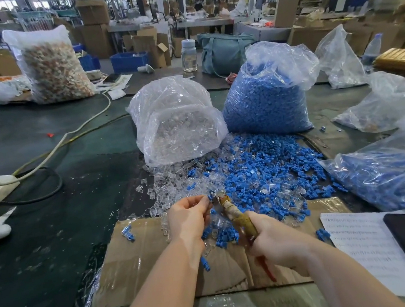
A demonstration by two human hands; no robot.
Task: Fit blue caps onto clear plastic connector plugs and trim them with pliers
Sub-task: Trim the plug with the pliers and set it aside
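Capped plug (211, 197): small, blue cap on clear body, pinched in left hand (188, 217) grip. Pliers (237, 220): tape-wrapped, red-tipped handles, gripped by right hand (275, 242), tip at plug.

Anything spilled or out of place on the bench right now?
Yes. Blue caps and clear plugs lie mixed in one loose heap spilling from the two open bags. A few capped pieces sit stray on the cardboard. The pliers handles look wrapped in worn tape.

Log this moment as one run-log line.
step: trimming | left hand: pinches small blue-capped clear plug | right hand: grips tape-wrapped red-handled pliers, tip at plug | over brown cardboard sheet
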